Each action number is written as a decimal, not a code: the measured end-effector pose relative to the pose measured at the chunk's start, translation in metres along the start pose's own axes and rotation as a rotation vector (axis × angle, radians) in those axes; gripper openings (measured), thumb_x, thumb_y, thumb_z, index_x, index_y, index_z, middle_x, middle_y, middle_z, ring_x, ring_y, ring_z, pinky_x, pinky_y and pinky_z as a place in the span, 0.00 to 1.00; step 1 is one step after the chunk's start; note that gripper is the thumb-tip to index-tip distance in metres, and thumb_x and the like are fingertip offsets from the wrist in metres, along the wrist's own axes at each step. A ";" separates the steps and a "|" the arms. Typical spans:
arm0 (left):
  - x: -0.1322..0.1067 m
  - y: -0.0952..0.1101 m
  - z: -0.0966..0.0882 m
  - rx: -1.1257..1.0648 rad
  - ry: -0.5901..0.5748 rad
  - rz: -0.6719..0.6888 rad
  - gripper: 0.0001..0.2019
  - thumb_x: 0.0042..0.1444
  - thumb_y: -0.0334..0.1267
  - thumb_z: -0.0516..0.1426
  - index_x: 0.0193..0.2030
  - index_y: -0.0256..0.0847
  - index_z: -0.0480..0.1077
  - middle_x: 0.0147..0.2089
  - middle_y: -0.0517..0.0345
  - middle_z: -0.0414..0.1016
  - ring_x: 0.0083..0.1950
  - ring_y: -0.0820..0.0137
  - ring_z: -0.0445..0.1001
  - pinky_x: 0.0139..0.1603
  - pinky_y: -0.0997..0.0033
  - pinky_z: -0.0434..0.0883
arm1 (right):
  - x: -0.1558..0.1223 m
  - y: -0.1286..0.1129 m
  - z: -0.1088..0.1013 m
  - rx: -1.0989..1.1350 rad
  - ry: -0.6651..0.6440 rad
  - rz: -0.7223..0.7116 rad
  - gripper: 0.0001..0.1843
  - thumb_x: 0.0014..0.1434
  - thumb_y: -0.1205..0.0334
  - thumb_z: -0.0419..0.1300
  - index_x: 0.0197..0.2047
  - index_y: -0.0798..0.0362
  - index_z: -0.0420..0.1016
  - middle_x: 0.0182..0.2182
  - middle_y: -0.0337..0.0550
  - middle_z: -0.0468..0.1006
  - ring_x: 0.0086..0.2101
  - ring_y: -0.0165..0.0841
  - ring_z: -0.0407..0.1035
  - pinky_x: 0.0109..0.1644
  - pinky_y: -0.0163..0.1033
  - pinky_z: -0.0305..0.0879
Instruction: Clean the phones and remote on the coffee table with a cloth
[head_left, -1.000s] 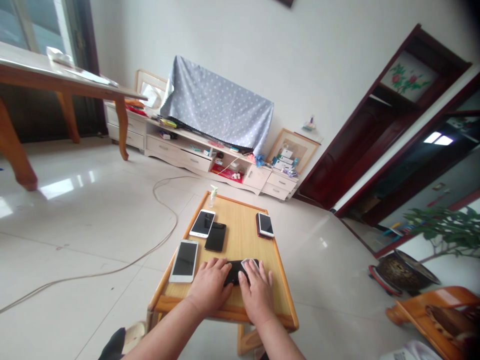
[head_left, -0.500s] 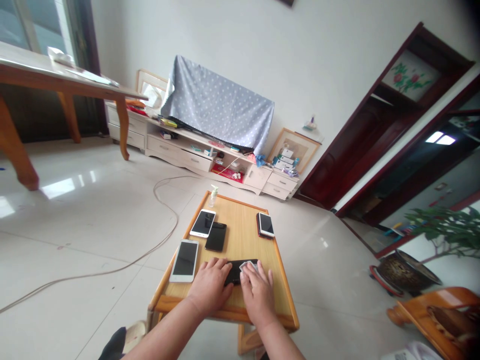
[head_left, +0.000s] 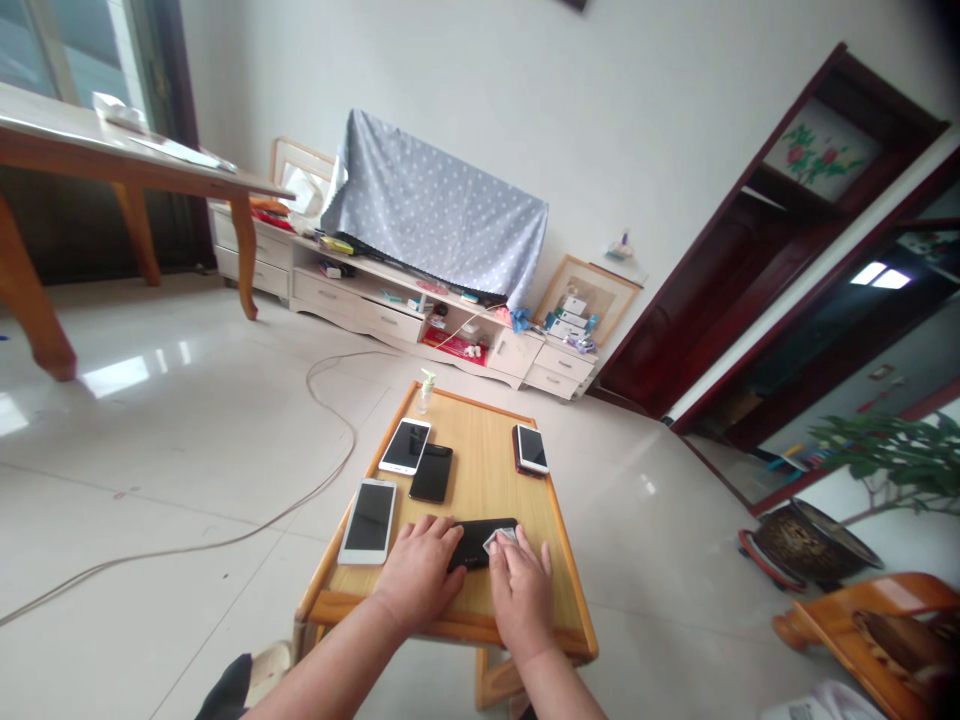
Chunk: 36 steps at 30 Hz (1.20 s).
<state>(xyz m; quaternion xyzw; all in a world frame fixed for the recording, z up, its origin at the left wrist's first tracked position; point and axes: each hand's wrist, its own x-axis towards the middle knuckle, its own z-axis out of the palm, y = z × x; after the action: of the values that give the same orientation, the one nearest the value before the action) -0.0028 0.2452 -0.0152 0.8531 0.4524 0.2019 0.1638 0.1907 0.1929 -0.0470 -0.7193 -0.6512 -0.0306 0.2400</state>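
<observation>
A black smartphone (head_left: 474, 541) lies crosswise near the front of the small wooden table (head_left: 487, 430). My left hand (head_left: 421, 562) grips its left end, thumb on the near edge and fingers on the far edge. Under the fingers of my right hand (head_left: 523, 590) is a small pale grey cloth (head_left: 498, 541), pressed on the right part of the phone. Left of my hands lies a white phone with a dark screen (head_left: 369, 518). Beyond it are another white phone (head_left: 406, 446) and a black phone (head_left: 432, 474), touching each other.
A clear pump bottle (head_left: 425, 395) stands at the table's far left corner. Along the right edge a white phone (head_left: 532, 449) rests on a dark red one. A cable (head_left: 330, 480) crosses the floor at left. A wooden chair (head_left: 877, 630) and potted plant (head_left: 810, 545) stand at right.
My right hand has slid slightly right and toward me with the cloth, showing more of the black smartphone. My left hand has stayed in place.
</observation>
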 end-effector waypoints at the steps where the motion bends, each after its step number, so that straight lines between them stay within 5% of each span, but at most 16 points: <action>1: 0.000 0.000 0.000 -0.001 0.000 0.000 0.24 0.56 0.43 0.58 0.60 0.48 0.69 0.64 0.51 0.71 0.63 0.53 0.66 0.62 0.53 0.62 | 0.000 0.001 0.001 -0.003 0.006 0.027 0.24 0.74 0.54 0.43 0.55 0.43 0.80 0.56 0.46 0.80 0.65 0.45 0.63 0.71 0.63 0.44; 6: 0.000 0.001 -0.001 0.013 -0.020 -0.009 0.24 0.56 0.43 0.58 0.61 0.48 0.69 0.65 0.51 0.70 0.64 0.53 0.65 0.63 0.53 0.62 | 0.001 -0.002 0.001 -0.044 -0.029 0.056 0.23 0.73 0.48 0.48 0.63 0.42 0.74 0.63 0.46 0.73 0.67 0.50 0.57 0.70 0.67 0.44; 11: -0.001 0.000 -0.001 0.010 -0.016 -0.002 0.24 0.57 0.43 0.58 0.61 0.48 0.69 0.64 0.52 0.70 0.64 0.54 0.65 0.63 0.53 0.61 | 0.000 -0.006 -0.006 -0.005 -0.018 0.069 0.23 0.74 0.52 0.44 0.55 0.41 0.80 0.59 0.43 0.77 0.66 0.45 0.60 0.72 0.65 0.39; 17: -0.001 -0.001 -0.001 0.007 -0.014 0.001 0.24 0.57 0.43 0.57 0.61 0.48 0.68 0.64 0.51 0.71 0.64 0.54 0.65 0.63 0.53 0.61 | 0.002 -0.002 -0.001 -0.077 -0.008 0.162 0.23 0.72 0.50 0.48 0.65 0.42 0.71 0.65 0.46 0.70 0.68 0.53 0.55 0.66 0.73 0.47; 24: -0.001 -0.001 -0.001 0.007 -0.016 0.004 0.23 0.57 0.44 0.58 0.60 0.48 0.69 0.64 0.51 0.71 0.64 0.53 0.65 0.62 0.53 0.62 | -0.002 0.002 0.001 -0.047 0.063 0.126 0.22 0.73 0.53 0.46 0.55 0.43 0.80 0.58 0.46 0.77 0.66 0.50 0.59 0.69 0.69 0.42; 28: -0.001 -0.001 -0.001 0.006 -0.003 0.008 0.24 0.57 0.43 0.58 0.61 0.47 0.69 0.64 0.51 0.71 0.64 0.53 0.65 0.62 0.53 0.62 | 0.001 0.005 0.004 -0.042 0.023 0.179 0.23 0.72 0.51 0.47 0.61 0.42 0.75 0.63 0.46 0.72 0.68 0.55 0.54 0.67 0.73 0.43; 36: -0.001 0.001 -0.002 0.001 -0.008 0.001 0.24 0.56 0.43 0.58 0.60 0.47 0.70 0.64 0.50 0.71 0.64 0.52 0.65 0.62 0.52 0.63 | -0.001 0.005 0.001 -0.002 0.040 0.169 0.24 0.73 0.52 0.44 0.57 0.46 0.79 0.59 0.48 0.77 0.66 0.49 0.59 0.70 0.63 0.41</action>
<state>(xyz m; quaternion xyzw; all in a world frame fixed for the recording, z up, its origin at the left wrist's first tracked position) -0.0038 0.2441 -0.0135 0.8541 0.4515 0.1985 0.1652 0.1947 0.1918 -0.0494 -0.7712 -0.5833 -0.0252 0.2538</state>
